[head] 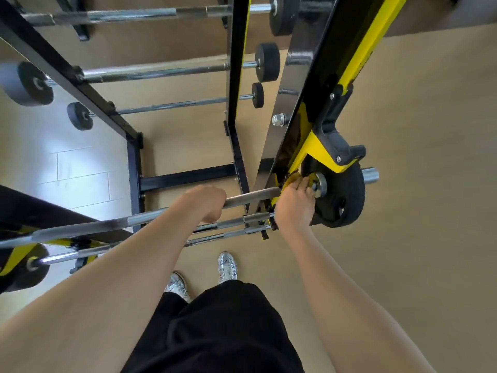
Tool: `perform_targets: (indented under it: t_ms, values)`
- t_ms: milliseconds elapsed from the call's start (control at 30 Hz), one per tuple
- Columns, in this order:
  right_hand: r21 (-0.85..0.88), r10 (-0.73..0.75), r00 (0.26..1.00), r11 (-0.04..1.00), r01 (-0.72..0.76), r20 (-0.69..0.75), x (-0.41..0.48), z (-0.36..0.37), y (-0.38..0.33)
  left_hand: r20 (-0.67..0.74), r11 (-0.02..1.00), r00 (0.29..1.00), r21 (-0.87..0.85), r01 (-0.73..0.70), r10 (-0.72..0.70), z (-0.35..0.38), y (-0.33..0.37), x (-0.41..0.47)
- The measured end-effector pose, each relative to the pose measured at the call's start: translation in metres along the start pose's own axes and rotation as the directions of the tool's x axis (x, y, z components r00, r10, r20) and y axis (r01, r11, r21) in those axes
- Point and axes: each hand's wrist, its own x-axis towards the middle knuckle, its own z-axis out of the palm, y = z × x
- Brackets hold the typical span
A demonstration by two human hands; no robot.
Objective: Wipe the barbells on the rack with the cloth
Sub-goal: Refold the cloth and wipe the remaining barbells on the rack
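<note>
tan wooden floor (403, 184), cloth (291, 181) held at the right end of the near barbell (107, 224)

a pale, glossy patch of the floor is seen at far left. above it a black rack frame (134, 168) is stood, and three far barbells (161, 72) are laid on it one above another, each fitted with small black discs at its ends. at lower left a left plate (24, 273) is partly cut off by the edge, next to a yellow and black bracket. the near barbell is stretched from there up towards the right, and two thinner bars (234, 223) are laid just below it.

the left hand (207, 203) is set on the near barbell at about its middle. its grip is closed round the bar, knuckles up. lower down, two silver shoes (227, 266) and black trousers (215, 332) are seen.

the right hand (295, 203) is placed at the bar's right end, just beside the collar. its grip is closed on the yellow cloth, which is bunched under the fingers where the bar meets the yellow and black upright (349, 49). most of the cloth is hidden by the hand. a large plate (347, 195) is carried on the bar just right of the hand, and the chrome sleeve end (370, 175) is left bare beyond it.
</note>
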Motion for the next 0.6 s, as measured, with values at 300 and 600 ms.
perform_targets:
  t_ms: [300, 600]
  values:
    - [-0.039, -0.055, 0.998, 0.998, 0.055, 0.009, 0.011, -0.021, 0.029, 0.001, 1.000, 1.000, -0.025, 0.001, -0.001, 0.004, -0.008, 0.003]
    - [-0.104, -0.430, 0.901, 0.895, 0.434, 0.055, -0.038, -0.008, -0.055, 0.001, 0.993, 1.000, -0.117, -0.001, 0.001, 0.011, -0.021, 0.009]
